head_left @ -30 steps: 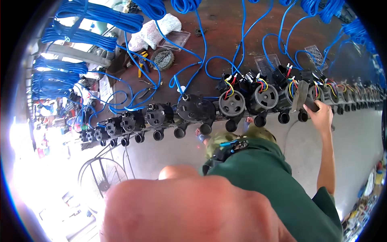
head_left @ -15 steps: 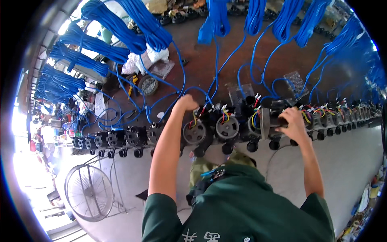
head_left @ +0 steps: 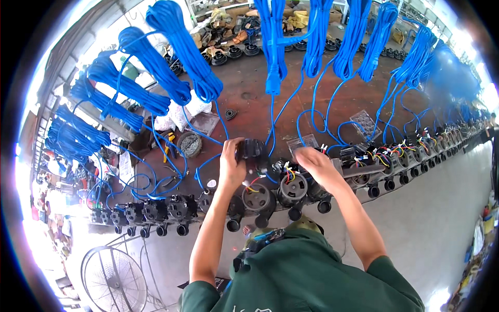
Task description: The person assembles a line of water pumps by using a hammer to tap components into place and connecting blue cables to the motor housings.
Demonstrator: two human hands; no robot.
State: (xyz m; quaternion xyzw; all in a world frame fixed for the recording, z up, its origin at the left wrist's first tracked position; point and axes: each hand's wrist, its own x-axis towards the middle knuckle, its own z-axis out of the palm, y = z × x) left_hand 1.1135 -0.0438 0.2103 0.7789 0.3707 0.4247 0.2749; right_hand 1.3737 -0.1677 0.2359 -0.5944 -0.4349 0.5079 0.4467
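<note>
Left hand (head_left: 231, 164) is closed around a black motor housing (head_left: 253, 151), held just above the reddish worktop (head_left: 244, 99) behind a row of black pump motors (head_left: 260, 197). Right hand (head_left: 318, 167) lies fingers-down on a motor (head_left: 294, 188) at right; its grip cannot be told.

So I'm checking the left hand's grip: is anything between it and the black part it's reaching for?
Nothing visible. The left hand is already closed on the black part above the row of pump motors. The right hand rests on the next motor.
</note>
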